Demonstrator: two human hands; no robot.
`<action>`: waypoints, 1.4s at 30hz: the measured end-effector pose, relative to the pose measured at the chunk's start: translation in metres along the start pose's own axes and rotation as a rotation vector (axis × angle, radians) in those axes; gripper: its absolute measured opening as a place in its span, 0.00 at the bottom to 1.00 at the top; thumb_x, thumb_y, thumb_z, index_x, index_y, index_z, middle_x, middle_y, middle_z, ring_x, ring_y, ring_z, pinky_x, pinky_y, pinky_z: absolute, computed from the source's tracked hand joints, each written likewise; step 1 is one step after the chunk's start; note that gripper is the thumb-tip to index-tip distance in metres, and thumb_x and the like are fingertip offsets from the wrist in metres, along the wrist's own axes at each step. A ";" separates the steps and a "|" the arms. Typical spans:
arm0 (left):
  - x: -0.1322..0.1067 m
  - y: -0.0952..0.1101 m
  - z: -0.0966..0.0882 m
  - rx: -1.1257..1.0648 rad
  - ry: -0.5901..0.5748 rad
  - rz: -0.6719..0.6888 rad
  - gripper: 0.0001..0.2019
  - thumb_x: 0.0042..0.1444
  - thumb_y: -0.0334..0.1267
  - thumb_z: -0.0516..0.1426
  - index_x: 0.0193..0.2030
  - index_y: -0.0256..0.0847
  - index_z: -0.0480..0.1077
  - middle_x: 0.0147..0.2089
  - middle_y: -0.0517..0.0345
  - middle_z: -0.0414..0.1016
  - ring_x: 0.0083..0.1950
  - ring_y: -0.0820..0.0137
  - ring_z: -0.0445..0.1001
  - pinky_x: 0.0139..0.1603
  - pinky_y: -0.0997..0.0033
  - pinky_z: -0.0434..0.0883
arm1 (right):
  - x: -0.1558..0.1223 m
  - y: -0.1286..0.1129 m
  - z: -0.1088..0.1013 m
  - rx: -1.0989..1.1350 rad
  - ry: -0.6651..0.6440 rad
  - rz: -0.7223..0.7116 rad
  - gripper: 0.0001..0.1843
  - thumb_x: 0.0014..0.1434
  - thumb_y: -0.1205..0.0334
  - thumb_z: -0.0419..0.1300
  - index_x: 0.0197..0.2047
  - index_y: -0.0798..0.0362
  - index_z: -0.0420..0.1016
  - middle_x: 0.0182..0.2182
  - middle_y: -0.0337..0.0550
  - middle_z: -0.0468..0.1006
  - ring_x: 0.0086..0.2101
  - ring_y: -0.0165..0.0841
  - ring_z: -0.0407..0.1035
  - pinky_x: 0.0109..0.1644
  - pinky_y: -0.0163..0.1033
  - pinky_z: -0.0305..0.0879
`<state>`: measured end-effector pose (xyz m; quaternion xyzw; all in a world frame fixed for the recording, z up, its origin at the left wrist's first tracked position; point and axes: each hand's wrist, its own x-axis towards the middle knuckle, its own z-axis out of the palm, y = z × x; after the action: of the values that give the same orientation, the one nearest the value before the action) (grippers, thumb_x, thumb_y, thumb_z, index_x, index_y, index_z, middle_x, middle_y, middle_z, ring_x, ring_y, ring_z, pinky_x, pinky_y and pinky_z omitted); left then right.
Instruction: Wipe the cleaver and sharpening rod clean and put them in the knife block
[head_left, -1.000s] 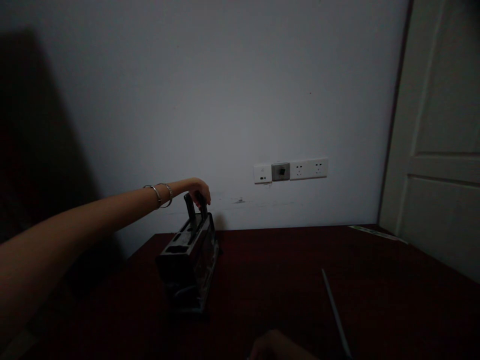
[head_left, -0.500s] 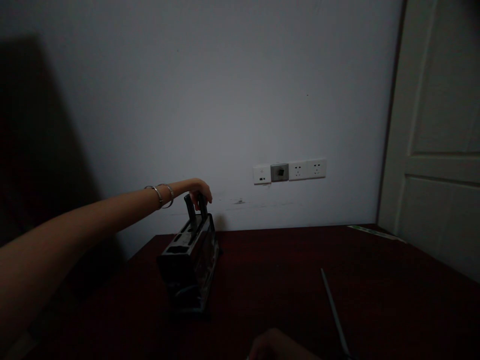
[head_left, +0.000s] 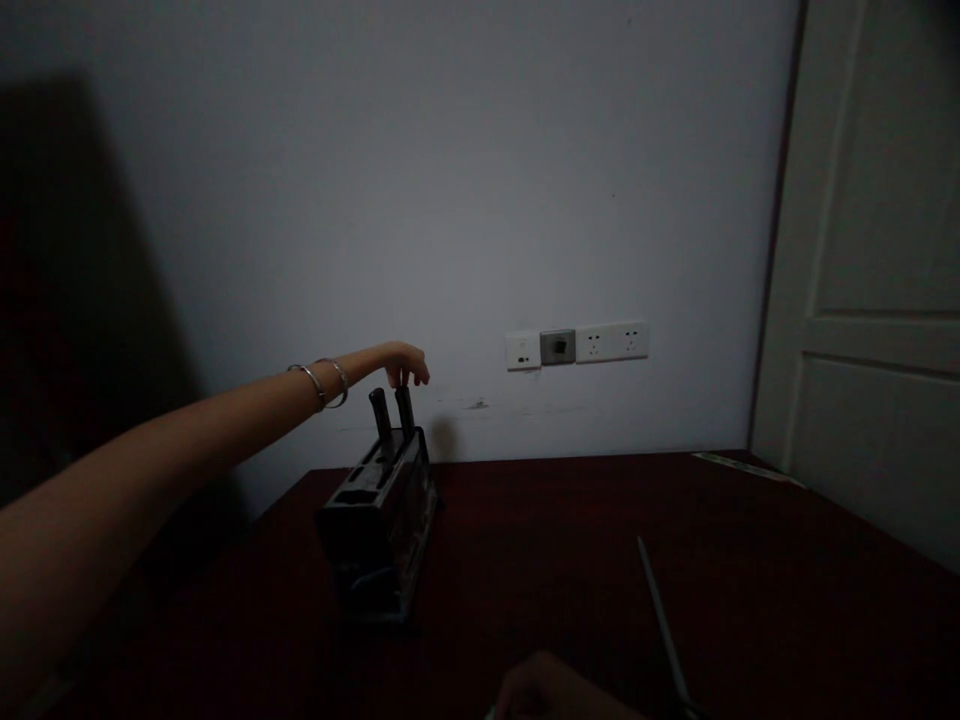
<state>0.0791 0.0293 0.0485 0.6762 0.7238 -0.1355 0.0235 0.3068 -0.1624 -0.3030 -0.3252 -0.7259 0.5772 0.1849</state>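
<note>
On the left of the table stands a dark knife block (head_left: 367,530) with slots in its top. Two black handles rise from its far end, a nearer knife handle (head_left: 380,415) and a farther knife handle (head_left: 405,412). My left hand (head_left: 407,362) hangs over the farther handle with its fingers bent down and loosely apart, the fingertips at the handle's top. At the bottom edge, my right hand (head_left: 541,688) is curled closed and partly cut off; a small pale bit shows by its fingers, too dim to name. A long thin grey blade or rod (head_left: 661,615) lies to its right.
The dark red table (head_left: 525,530) meets a pale wall (head_left: 465,200) at the back. Wall sockets (head_left: 594,345) sit above it. A flat patterned strip (head_left: 750,468) lies at the far right, near a white door (head_left: 877,250).
My left hand has risen slightly off the farther knife handle, with its fingers less wrapped round it. The handles stay in the block. My right hand has hardly moved.
</note>
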 end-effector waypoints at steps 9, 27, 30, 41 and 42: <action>-0.031 0.080 0.005 0.178 0.340 0.227 0.20 0.46 0.35 0.53 0.43 0.23 0.71 0.39 0.38 0.74 0.42 0.57 0.71 0.40 0.65 0.68 | -0.007 -0.019 -0.002 -0.091 -0.005 0.029 0.12 0.51 0.59 0.58 0.38 0.50 0.77 0.38 0.39 0.74 0.39 0.28 0.68 0.43 0.33 0.62; -0.029 0.186 0.225 -0.052 0.255 0.245 0.30 0.54 0.48 0.46 0.57 0.25 0.57 0.58 0.29 0.59 0.59 0.49 0.59 0.52 0.54 0.62 | 0.008 -0.014 0.008 0.005 -0.172 0.060 0.17 0.47 0.71 0.49 0.38 0.54 0.74 0.20 0.33 0.70 0.14 0.19 0.60 0.16 0.23 0.56; -0.013 0.171 0.271 -0.087 0.298 0.158 0.30 0.57 0.46 0.42 0.59 0.22 0.53 0.62 0.26 0.50 0.63 0.48 0.51 0.57 0.50 0.55 | 0.008 -0.016 0.008 0.021 -0.194 0.081 0.17 0.46 0.72 0.48 0.37 0.55 0.73 0.19 0.32 0.70 0.12 0.20 0.60 0.14 0.24 0.56; 0.019 0.152 0.347 -0.156 0.343 0.183 0.31 0.59 0.48 0.33 0.62 0.28 0.50 0.66 0.41 0.45 0.66 0.56 0.43 0.62 0.53 0.47 | 0.012 -0.013 0.007 -0.008 -0.211 0.065 0.16 0.47 0.72 0.48 0.37 0.55 0.72 0.20 0.32 0.70 0.13 0.19 0.60 0.14 0.24 0.58; 0.020 0.152 0.348 -0.159 0.349 0.185 0.31 0.59 0.48 0.33 0.62 0.28 0.50 0.66 0.42 0.45 0.66 0.57 0.43 0.62 0.53 0.47 | 0.012 -0.012 0.007 -0.013 -0.213 0.053 0.16 0.47 0.71 0.48 0.37 0.55 0.72 0.20 0.32 0.70 0.13 0.20 0.61 0.14 0.24 0.58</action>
<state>0.1750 -0.0236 -0.3158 0.7490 0.6601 0.0438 -0.0365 0.2905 -0.1604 -0.2945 -0.2821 -0.7363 0.6085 0.0893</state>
